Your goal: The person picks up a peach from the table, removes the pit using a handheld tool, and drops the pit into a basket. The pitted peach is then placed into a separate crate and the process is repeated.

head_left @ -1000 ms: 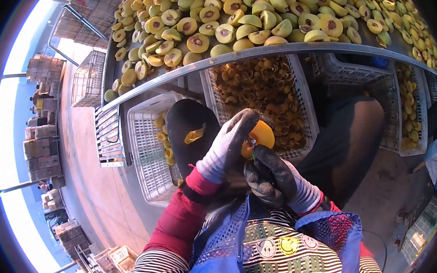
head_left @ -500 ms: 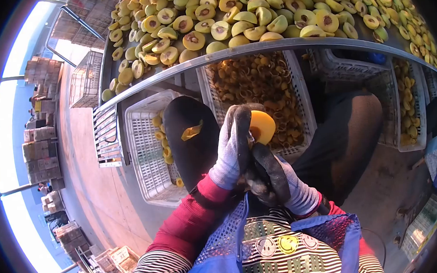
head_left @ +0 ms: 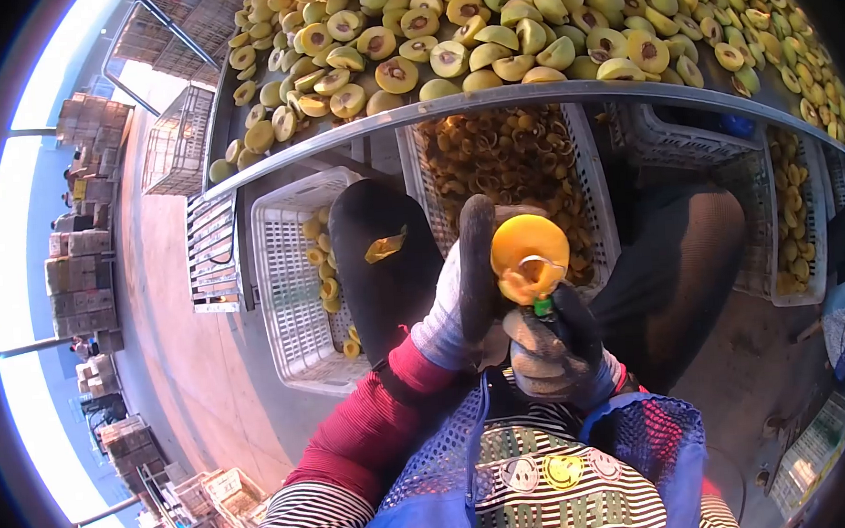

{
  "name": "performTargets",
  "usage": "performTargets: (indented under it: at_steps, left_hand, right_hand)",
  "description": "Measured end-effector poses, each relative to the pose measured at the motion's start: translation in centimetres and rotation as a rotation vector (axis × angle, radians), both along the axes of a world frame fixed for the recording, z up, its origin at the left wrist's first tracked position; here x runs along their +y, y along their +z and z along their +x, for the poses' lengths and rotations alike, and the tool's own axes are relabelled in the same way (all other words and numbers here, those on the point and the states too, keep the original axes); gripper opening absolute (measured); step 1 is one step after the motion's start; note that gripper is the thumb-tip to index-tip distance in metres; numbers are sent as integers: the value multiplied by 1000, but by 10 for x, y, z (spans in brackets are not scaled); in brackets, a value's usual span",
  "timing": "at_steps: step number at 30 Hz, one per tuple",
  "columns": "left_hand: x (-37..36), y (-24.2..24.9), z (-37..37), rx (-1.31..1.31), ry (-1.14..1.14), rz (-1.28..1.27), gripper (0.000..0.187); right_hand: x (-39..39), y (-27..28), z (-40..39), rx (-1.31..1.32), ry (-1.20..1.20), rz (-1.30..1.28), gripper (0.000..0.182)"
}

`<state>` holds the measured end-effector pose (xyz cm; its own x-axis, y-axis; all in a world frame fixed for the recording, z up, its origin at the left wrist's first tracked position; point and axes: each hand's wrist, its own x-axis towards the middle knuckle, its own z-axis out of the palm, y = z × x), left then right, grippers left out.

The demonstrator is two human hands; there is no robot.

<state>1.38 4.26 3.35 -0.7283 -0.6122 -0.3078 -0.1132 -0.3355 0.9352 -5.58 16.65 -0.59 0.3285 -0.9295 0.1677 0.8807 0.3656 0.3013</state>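
A bright orange-yellow peach half [head_left: 526,237] is in my gloved left hand [head_left: 471,279], its cut face turned up. My gloved right hand [head_left: 553,355] is closed around a small pitting tool [head_left: 542,306], which has a green part by the handle and a curved metal loop. The loop lies against the centre of the peach half, where the flesh is brownish and scooped. My fingers hide most of the tool's handle. Below and beyond my hands, a white crate [head_left: 592,180] contains brown and yellow scraps.
A metal-edged table [head_left: 339,136] heaped with halved peaches [head_left: 450,60] spans the front. At left, a white crate [head_left: 269,296] holds several yellow halves; another crate [head_left: 816,234] stands at right. My knees flank the scrap crate. Stacked crates [head_left: 80,263] line the far left.
My hands have moved apart slightly, and the peach half now faces up with its cut side in view. The tool's loop and green part have come into sight.
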Motion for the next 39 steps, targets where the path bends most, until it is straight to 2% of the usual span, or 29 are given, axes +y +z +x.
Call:
performTargets:
  at_steps: [1,2,4,8,10,11,12,14,15,16,17,18,20,23,24,26,28,30,31,32,34,35,36,38,39]
  left_hand:
    - [2,1,1,75,-51,-32,71]
    - [9,-5,0,295,-68,-55,67]
    - [7,-2,1,243,-78,11,64]
    - [2,-1,-1,76,-120,220,54]
    - [1,-12,-2,175,34,265,47]
    - [0,-15,-1,158,63,112,41]
    - [-3,-15,2,94,91,12,39]
    - [-6,-18,5,100,87,-144,36]
    - [-3,-17,3,104,82,-142,36]
    - [2,-7,-1,64,110,-105,35]
    - [6,-3,-2,19,138,-65,34]
    - [-3,-36,9,24,-50,-769,33]
    - [10,-13,0,114,176,-73,34]
    - [3,-26,7,134,243,-45,36]
    - [-3,-33,13,124,259,-127,40]
    - [-22,-32,31,57,275,-318,40]
    - [-40,-17,51,121,533,-242,40]
    - [-78,-14,108,-115,684,-550,39]
    - [-124,-35,154,-223,643,-638,42]
    - [-163,-56,194,-337,607,-724,46]
    - [-186,-58,219,-1042,451,-1015,44]
    - [-184,-50,197,-764,541,-906,42]
    - [-168,-27,152,-494,509,-1006,36]
    - [-159,15,78,-464,315,-890,32]
    - [-167,27,47,-612,217,-979,35]
  right_hand:
    - [-1,2,0,10,54,36,57]
    - [0,3,1,13,56,35,57]
    - [0,4,3,180,50,13,57]
    - [3,-1,4,136,0,-62,55]
    - [2,8,-4,250,-172,-43,49]
    - [5,12,-7,426,-331,114,45]
    - [-3,13,-3,816,-706,347,31]
    - [-5,30,-16,1250,-708,530,26]
    - [-8,22,-16,1581,-786,522,39]
    - [-19,14,-15,1987,-1041,322,43]
    - [-18,12,-12,2142,-1004,325,42]
    - [-17,13,-10,2296,-960,325,40]
    - [-16,11,-12,2195,-897,340,34]
    - [-15,17,-8,1410,-789,498,23]
    - [-7,26,-15,1149,-593,489,15]
    - [-8,24,-17,1136,-605,570,11]
    - [-2,-4,-23,1197,-574,543,15]
    - [-2,-27,-25,1557,-505,562,23]
    - [1,-29,-22,1394,-428,619,33]
    - [-3,-21,-22,1577,-538,528,38]
    - [-5,-23,-19,1600,-486,548,41]
    - [-9,-22,-19,1497,-485,579,35]
    - [-13,-23,-19,1493,-485,577,35]
    - [-19,-27,-22,1590,-413,535,27]
    - [-21,-30,-23,1606,-432,548,21]
